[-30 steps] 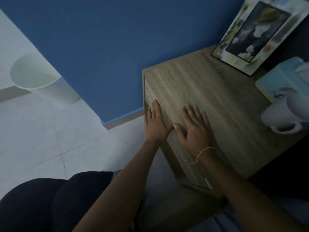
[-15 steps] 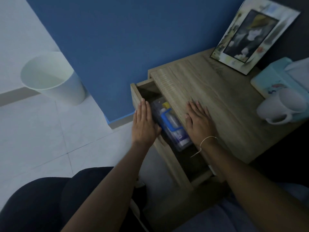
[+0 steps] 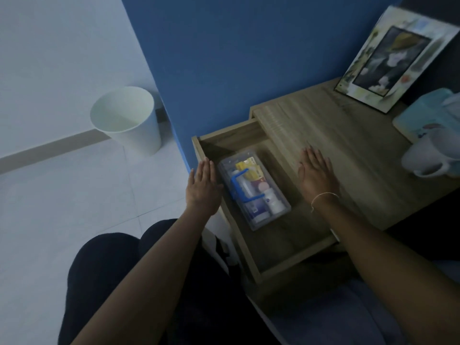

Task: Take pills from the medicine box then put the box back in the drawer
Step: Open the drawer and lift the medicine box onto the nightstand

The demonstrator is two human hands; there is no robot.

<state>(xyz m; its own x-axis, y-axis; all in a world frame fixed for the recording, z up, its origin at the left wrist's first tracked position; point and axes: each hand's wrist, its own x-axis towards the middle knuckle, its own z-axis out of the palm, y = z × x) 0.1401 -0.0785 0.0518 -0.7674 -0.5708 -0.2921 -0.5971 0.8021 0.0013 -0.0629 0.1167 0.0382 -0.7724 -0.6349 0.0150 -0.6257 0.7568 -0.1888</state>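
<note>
Floor (image 3: 62, 207) of pale tiles fills the left, a blue wall (image 3: 236, 58) stands far, and a white bin (image 3: 129, 118) sits at the wall's corner. Right of it is a wooden table (image 3: 361, 150) bearing a picture frame (image 3: 395, 58), a teal box (image 3: 423, 115) and a white mug (image 3: 428, 158). Its drawer (image 3: 293, 247) stands pulled out. In the drawer lies the box (image 3: 254, 189): clear plastic, oblong, blue handle on the lid, small bottles and packets inside. Its long axis runs from far-left to near-right. The left hand (image 3: 202, 188) lies flat, fingers together, on the drawer's left front edge, holding nothing. The right hand (image 3: 317, 175) rests flat, fingers spread, on the table.
</note>
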